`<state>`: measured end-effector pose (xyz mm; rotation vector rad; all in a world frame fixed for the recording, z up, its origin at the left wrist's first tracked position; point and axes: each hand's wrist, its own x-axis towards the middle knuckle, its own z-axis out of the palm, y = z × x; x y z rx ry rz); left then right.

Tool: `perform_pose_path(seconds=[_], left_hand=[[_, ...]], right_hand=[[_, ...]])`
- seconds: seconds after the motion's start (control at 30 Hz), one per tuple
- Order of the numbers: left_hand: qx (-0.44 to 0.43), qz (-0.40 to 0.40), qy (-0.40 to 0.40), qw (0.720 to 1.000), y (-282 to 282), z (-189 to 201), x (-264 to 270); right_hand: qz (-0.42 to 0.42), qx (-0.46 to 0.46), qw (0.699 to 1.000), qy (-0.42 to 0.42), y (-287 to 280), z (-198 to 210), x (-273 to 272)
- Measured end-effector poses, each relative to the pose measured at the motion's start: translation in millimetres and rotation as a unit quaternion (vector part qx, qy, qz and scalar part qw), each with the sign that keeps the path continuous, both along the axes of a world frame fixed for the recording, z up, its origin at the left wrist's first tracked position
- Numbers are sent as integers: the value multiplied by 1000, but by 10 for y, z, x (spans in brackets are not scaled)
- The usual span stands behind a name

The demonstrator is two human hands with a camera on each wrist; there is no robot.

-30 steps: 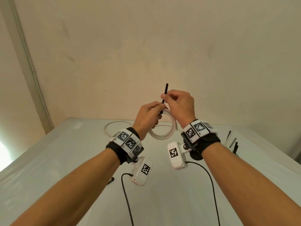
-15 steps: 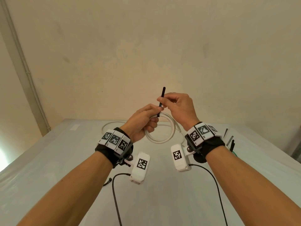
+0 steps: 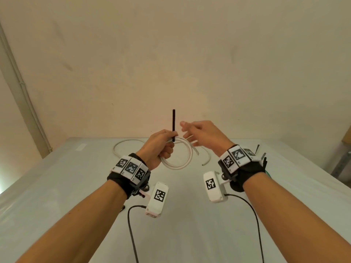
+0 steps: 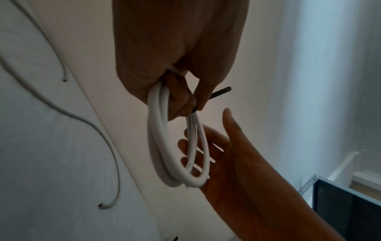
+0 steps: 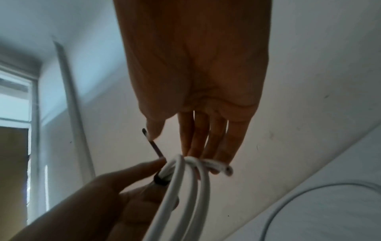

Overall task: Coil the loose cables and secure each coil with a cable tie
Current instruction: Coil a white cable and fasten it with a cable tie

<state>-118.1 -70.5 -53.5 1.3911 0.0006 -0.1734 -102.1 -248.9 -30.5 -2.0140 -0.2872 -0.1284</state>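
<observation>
Two hands were raised above the table (image 3: 95, 186), close to each other. The left hand (image 3: 159, 147) gripped a white cable coil (image 3: 182, 160) near its top, with the fingers curled round the loops, and the rest of the coil hung down freely below the fist. Against the same loops this hand also pinched a black cable tie (image 3: 173, 122) — thumb and forefinger held the lower part of the tie, while its free end stood almost upright above the fist. In the right wrist view the tie looked bent round the bundle at the bottom, but I could not tell if it was already closed.

The right hand (image 3: 203, 135) was just beside the coil, with its fingers spread and nearly straight, and it held nothing. In the right wrist view the fingertips (image 5: 206, 151) were at the top of the loops, very near or touching; which one, the pictures did not show clearly.

On the table behind the hands lay a loose grey-white cable (image 3: 125, 147), well apart from the coil. Some spare black ties (image 3: 263, 158) lay at the right side of the table — partly hidden by the right wrist.
</observation>
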Motion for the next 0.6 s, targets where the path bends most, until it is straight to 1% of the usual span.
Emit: perform_pose_path(seconds=[0.07, 0.13, 0.2, 0.27, 0.3, 0.37, 0.43, 0.5, 0.53, 0.6], left_hand=[[-24, 0, 18, 1000, 5, -22, 22], [-23, 24, 9, 999, -13, -48, 53], [-12, 64, -15, 998, -34, -85, 99], [-8, 93, -33, 995, -71, -120, 133], [-4, 96, -39, 995, -101, -141, 136], [7, 74, -42, 996, -174, -188, 120], [28, 9, -18, 999, -221, -216, 85], [83, -60, 16, 995, -221, -228, 69], [123, -81, 22, 989, -206, -242, 73], [197, -88, 7, 976, -140, -287, 100]], right_hand=[[23, -99, 995, -12, 15, -79, -46], [17, -146, 988, -44, 19, -130, -74], [22, -167, 985, -40, 29, -158, -98], [36, -151, 988, -20, 47, -203, -119], [26, -145, 989, -18, 50, -226, -121], [-13, -146, 989, -10, 14, -242, -99], [-38, -158, 986, 24, -85, -223, -68], [-59, -175, 981, 66, -244, -216, -41], [-75, -183, 976, 86, -342, -230, -21], [-113, -204, 965, 116, -538, -293, 23]])
